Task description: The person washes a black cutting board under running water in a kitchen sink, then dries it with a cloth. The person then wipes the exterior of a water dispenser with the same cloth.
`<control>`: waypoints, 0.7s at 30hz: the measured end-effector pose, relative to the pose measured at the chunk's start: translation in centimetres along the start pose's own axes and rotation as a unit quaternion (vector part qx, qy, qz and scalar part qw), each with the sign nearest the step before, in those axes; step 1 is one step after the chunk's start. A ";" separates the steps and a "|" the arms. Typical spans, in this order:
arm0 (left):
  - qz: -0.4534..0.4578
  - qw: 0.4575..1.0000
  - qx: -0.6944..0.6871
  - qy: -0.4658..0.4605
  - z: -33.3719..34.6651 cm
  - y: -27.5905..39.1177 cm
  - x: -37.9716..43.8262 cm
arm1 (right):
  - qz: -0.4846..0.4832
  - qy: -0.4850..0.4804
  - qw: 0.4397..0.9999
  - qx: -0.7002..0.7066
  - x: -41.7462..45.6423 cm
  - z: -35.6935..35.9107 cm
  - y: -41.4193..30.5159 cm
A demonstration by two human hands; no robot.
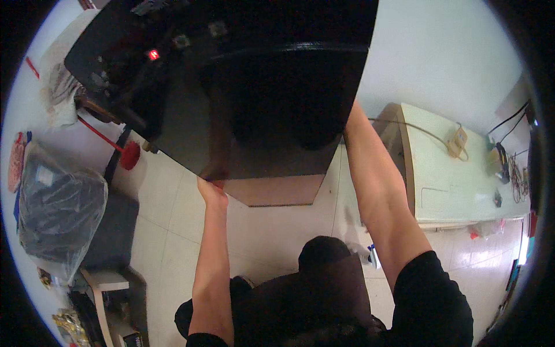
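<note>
A large black glossy panel (260,108) with a small lit red indicator (153,54) fills the top middle, close to me. Below its near edge shows the pale face of a box-like body (277,190). My left hand (213,193) touches the panel's lower left edge, and its fingers pass out of sight beneath it. On the right, my forearm reaches up behind the panel's right edge; only the wrist area of my right hand (353,113) shows there, and its fingers are hidden. Whether the panel belongs to an appliance or a piece of furniture, I cannot tell.
A pale cabinet top (459,186) with cables and a beige adapter (457,142) stands right. At left are a plastic-covered item (60,208), a red round-headed tool (130,155), a draped towel (60,86) and a small wooden stool (110,282). A white-and-blue bottle (373,256) is on the tiled floor.
</note>
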State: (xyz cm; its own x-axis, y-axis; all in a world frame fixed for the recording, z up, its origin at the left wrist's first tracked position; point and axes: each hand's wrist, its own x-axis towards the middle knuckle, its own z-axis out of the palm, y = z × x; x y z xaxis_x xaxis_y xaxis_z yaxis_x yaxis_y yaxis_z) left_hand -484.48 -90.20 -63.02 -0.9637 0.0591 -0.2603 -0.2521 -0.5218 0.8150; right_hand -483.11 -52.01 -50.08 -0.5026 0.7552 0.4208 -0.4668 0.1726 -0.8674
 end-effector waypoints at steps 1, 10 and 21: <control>-0.005 1.000 0.001 -0.001 0.6 -0.2 -0.2 | -0.012 0.012 1.000 -0.013 0.9 -0.8 1.3; -0.040 0.997 -0.059 -0.014 0.6 0.6 -0.5 | 0.025 0.038 0.999 0.008 -1.2 -1.5 2.1; -0.066 0.996 -0.013 -0.055 0.3 -0.5 1.5 | 0.007 0.092 0.994 -0.052 -3.0 -5.4 -0.1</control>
State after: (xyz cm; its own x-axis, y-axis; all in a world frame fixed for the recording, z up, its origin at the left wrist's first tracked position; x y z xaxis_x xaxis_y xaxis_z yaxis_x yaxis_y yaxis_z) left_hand -485.84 -89.62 -63.68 -0.9268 0.2197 -0.3047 -0.3756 -0.5258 0.7632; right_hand -477.65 -50.92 -52.73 -0.3631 0.8590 0.3610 -0.3781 0.2183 -0.8997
